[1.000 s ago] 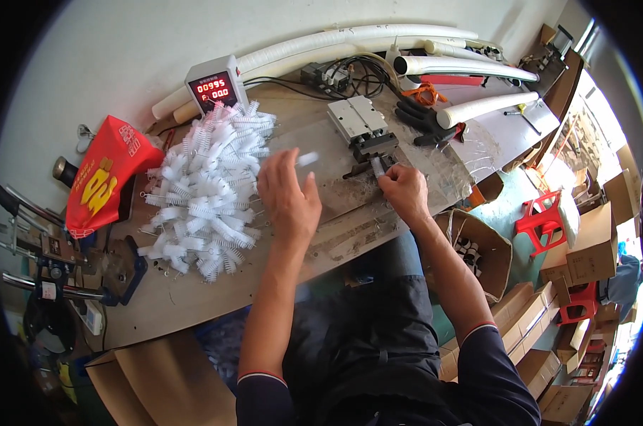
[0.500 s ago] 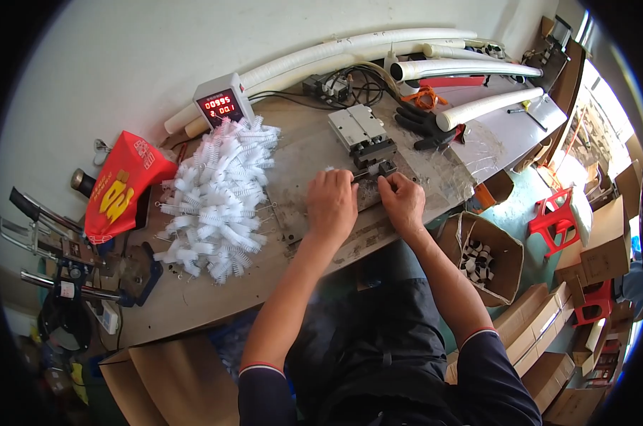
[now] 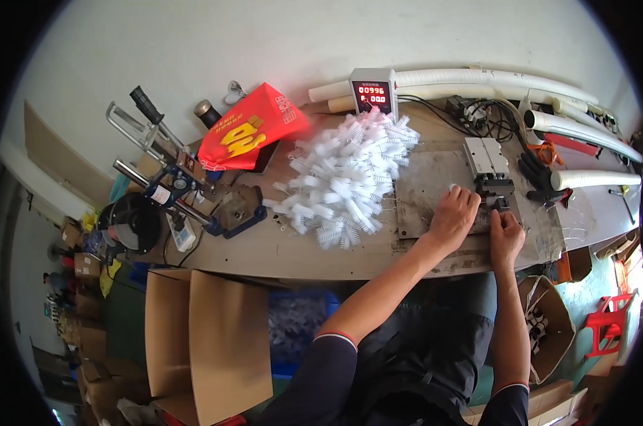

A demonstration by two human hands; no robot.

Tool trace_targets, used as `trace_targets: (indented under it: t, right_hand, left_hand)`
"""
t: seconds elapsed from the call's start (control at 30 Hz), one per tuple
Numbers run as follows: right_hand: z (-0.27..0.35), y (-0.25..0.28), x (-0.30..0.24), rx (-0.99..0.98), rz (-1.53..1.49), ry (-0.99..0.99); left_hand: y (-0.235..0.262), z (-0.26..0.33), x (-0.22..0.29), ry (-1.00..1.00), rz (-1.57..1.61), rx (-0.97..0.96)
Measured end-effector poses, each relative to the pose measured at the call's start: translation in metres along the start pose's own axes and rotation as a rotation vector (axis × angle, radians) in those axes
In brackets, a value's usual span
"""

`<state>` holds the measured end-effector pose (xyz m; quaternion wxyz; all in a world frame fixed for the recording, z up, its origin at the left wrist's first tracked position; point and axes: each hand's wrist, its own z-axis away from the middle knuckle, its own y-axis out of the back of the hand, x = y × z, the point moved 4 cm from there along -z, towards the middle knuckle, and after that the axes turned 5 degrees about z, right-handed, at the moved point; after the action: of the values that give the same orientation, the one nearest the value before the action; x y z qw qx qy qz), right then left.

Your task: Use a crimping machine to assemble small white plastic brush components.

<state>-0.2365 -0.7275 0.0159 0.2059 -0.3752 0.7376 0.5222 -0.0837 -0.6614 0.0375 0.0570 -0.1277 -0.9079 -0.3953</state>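
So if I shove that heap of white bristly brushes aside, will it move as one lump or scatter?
The white brush heap would probably scatter: it is a loose pile, with single pieces already strayed at its edges. Each piece looks thin and small, so likely light. The bristles seem to interlock, so clumps may drag together, and lifting one may pull up its neighbours.

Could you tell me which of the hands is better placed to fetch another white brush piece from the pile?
Probably the left hand: it lies on the metal plate on the side toward the pile of white brush pieces, while the right hand sits at the small press, farther from the pile.
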Motion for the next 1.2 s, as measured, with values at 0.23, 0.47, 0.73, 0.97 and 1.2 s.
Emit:
trace_targets:
  t: [0.23, 0.47, 0.73, 0.97, 1.2]
  right_hand:
    - [-0.001, 0.007, -0.001, 0.017, -0.023, 0.043]
    - [-0.002, 0.003, -0.003, 0.037, -0.001, -0.023]
    - [0.004, 0.010, -0.002, 0.030, -0.028, -0.026]
    - [0.000, 0.012, 0.000, 0.024, -0.027, -0.006]
    - [0.003, -0.003, -0.012, 0.023, 0.006, 0.083]
  left_hand:
    - [0.047, 0.018, -0.006, 0.196, 0.266, 0.201]
    - [0.085, 0.065, -0.019, 1.024, 1.577, 0.086]
    - [0.088, 0.087, -0.003, 0.980, 2.192, 0.054]
    - [0.089, 0.090, 0.009, 0.926, 2.402, 0.019]
    - [0.142, 0.122, -0.018, 0.914, 2.051, 0.200]
